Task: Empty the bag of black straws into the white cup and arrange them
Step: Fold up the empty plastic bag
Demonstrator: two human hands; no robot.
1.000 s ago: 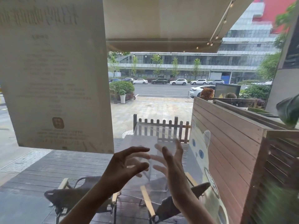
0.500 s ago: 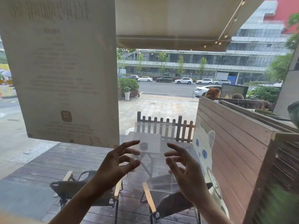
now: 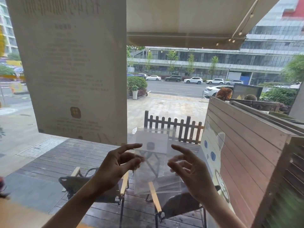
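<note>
I hold a clear plastic bag (image 3: 156,171) up in front of a window, at chest height. It looks empty and see-through, with a white label (image 3: 152,143) near its top. My left hand (image 3: 113,168) pinches the bag's left edge between thumb and fingers, index finger stretched out. My right hand (image 3: 192,171) has its curled fingers at the bag's right edge and seems to pinch it. No black straws and no white cup are in view.
A large pale poster (image 3: 70,68) hangs on the glass at upper left. Outside are folding chairs (image 3: 92,186), a small picket fence (image 3: 172,127) and a wooden slat wall (image 3: 246,145) at right. An orange surface (image 3: 16,214) shows at the bottom left.
My hands have moved apart from an overlapping position, and the bag now spreads flat between them. The view has shifted slightly.
</note>
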